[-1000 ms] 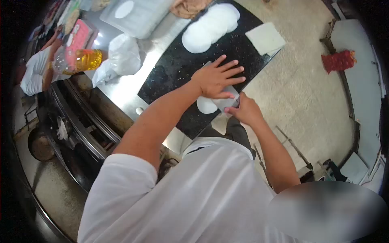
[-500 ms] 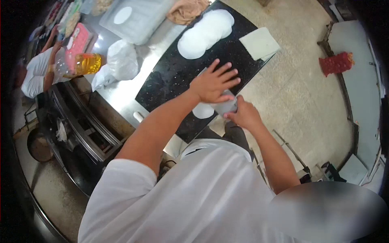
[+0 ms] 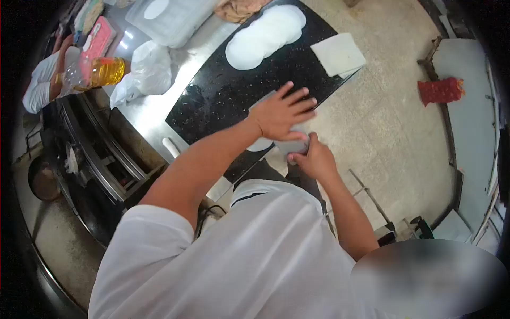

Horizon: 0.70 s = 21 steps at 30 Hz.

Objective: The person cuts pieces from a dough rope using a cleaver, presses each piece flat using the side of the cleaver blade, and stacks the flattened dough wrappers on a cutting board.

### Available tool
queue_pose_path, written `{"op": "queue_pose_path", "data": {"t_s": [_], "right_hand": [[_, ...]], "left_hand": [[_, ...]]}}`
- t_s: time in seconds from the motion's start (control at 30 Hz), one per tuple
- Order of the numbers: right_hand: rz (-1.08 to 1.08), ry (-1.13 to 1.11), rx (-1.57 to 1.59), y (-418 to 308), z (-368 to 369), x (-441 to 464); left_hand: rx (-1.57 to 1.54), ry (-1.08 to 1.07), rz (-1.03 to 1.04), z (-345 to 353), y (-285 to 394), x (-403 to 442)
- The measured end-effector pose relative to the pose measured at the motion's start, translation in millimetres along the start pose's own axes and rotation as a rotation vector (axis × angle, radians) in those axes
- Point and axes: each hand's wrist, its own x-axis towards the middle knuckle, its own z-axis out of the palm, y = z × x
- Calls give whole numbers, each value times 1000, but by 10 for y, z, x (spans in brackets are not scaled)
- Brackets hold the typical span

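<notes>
To the far left of the black board [image 3: 212,95] is a co-worker [image 3: 43,81], with a bottle of yellow liquid [image 3: 108,71] nearer the board. Just left of the board lie a clear plastic bag [image 3: 152,69] and, close by its near left corner, a white rod [image 3: 169,145]. Beyond its upper left edge stand a clear plastic box [image 3: 175,24] and a brown cloth [image 3: 240,8].

On the board's far part, overlapping white discs [image 3: 265,36] lie flat; they look thin, soft and easily torn, best lifted by the rim. Another white disc [image 3: 260,144] shows at the board's near edge, partly covered, just below your left wrist.

Your left hand [image 3: 277,116] is open, palm down and fingers spread, against a flat grey plate [image 3: 288,147] over the board's near right part. The plate looks stiff, fairly light and perhaps slippery; its near right end seems the place to take hold. It lies under your left palm, and your right hand [image 3: 319,160] is closed on that end, thumb on the near side; its other fingers are partly hidden.

On the board's right corner is a pale folded sheet [image 3: 338,55]; well right of the board is a red sack [image 3: 441,91].
</notes>
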Motion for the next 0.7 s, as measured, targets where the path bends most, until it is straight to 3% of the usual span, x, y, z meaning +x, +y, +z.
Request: {"op": "queue_pose_path", "data": {"t_s": [0.07,0.17,0.3,0.4,0.47,0.5,0.7], "right_hand": [[-79,-54,-85,-117,-146,182],[-152,39,2,-174,-50,156],[-150,-211,178,314,596,-261],[3,-119,258,302,597,-396],[39,-84,127,203,346,-226],[41,-23,-14,181,198,-141],[-103,189,-82,-98,-36,32]], "left_hand": [[48,35,-37,-50,-227,87],[56,57,-72,-77,-307,40],[-17,-202,-14,7,291,-544],[-159,-161,117,149,332,-294],[10,-109,111,66,204,-35],[69,-1,125,120,94,27],[149,255,65,-34,-384,296]]}}
